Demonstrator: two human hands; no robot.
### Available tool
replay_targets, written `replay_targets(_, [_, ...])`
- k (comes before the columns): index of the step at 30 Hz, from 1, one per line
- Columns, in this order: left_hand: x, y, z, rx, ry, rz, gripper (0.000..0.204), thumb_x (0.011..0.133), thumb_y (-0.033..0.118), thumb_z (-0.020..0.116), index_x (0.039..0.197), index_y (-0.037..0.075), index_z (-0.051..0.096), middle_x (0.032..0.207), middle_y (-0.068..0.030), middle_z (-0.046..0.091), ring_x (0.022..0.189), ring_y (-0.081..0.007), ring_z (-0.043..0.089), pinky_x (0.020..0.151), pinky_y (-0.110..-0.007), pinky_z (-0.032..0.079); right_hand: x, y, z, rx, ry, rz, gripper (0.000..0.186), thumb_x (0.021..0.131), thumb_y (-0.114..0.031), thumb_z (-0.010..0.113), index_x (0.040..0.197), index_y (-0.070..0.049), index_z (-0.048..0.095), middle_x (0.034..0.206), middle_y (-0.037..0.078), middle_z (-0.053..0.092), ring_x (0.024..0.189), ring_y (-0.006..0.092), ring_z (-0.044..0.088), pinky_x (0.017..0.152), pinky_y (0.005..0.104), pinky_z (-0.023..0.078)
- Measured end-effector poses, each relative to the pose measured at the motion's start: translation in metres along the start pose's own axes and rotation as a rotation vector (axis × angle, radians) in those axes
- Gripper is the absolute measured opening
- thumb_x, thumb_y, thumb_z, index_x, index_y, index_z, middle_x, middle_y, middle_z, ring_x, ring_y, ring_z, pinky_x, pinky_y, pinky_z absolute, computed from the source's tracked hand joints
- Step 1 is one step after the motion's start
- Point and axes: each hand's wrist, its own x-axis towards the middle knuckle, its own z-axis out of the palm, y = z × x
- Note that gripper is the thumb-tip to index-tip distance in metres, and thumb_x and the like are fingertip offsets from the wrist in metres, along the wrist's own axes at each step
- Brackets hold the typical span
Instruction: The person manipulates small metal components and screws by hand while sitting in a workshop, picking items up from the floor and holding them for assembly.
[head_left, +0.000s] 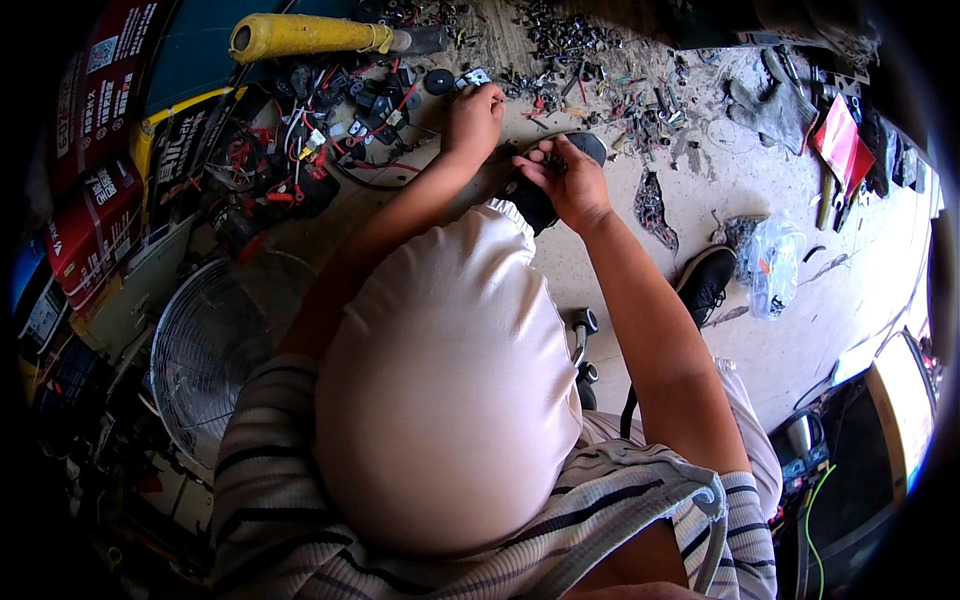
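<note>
My left hand [470, 125] is closed at the floor beside a small silver plate [475, 78] and a black disc [439, 82], its fingertips pinched on something too small to make out. My right hand [568, 178] is just to its right, over the person's black shoe [590, 147], palm partly up, fingers curled round small dark pieces that I cannot make out clearly. Small screws and metal bits [565, 35] lie scattered beyond both hands. A tangle of wires and black parts [310, 130] lies left of my left wrist.
A yellow-wrapped handle [280, 36] lies at the top. Red boxes [85, 230] and a wire fan guard [195, 360] stand left. A second shoe [705, 280], a clear plastic bag [772, 265], a grey glove [770, 110] and a red packet [843, 140] lie right.
</note>
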Motion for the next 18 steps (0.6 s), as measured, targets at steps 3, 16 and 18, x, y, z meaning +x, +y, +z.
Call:
replay_targets(3, [0.002, -0.004, 0.003, 0.068, 0.016, 0.025, 0.012, 0.075, 0.007, 0.062, 0.087, 0.003, 0.061, 0.079, -0.0122, 0.063, 0.071, -0.0280, 0.061, 0.064, -0.036, 0.049, -0.001, -0.001, 0.002, -0.003, 0.008, 0.003, 0.030, 0.096, -0.023, 0.041, 0.090, 0.004, 0.051, 0.082, 0.015, 0.057, 0.084, 0.0365, 0.064, 0.069, 0.0355, 0.058])
replay_targets(16, [-0.030, 0.058, -0.046, -0.465, -0.374, 0.066, 0.012, 0.082, 0.008, 0.063, 0.092, 0.001, 0.060, 0.080, -0.0034, 0.060, 0.068, -0.0081, 0.056, 0.060, -0.023, 0.046, 0.002, 0.002, 0.000, -0.022, 0.007, -0.038, 0.030, 0.096, -0.025, 0.041, 0.091, 0.003, 0.051, 0.085, 0.015, 0.059, 0.082, 0.0342, 0.065, 0.071, 0.0353, 0.057])
replay_targets(18, [-0.019, 0.048, -0.036, -0.426, -0.252, 0.068, 0.012, 0.082, 0.010, 0.062, 0.091, 0.002, 0.061, 0.079, -0.0039, 0.060, 0.067, -0.0092, 0.057, 0.060, -0.024, 0.046, 0.001, 0.002, -0.001, -0.010, -0.006, -0.011, 0.029, 0.097, -0.025, 0.041, 0.092, 0.003, 0.050, 0.084, 0.015, 0.058, 0.082, 0.0346, 0.065, 0.071, 0.0353, 0.057])
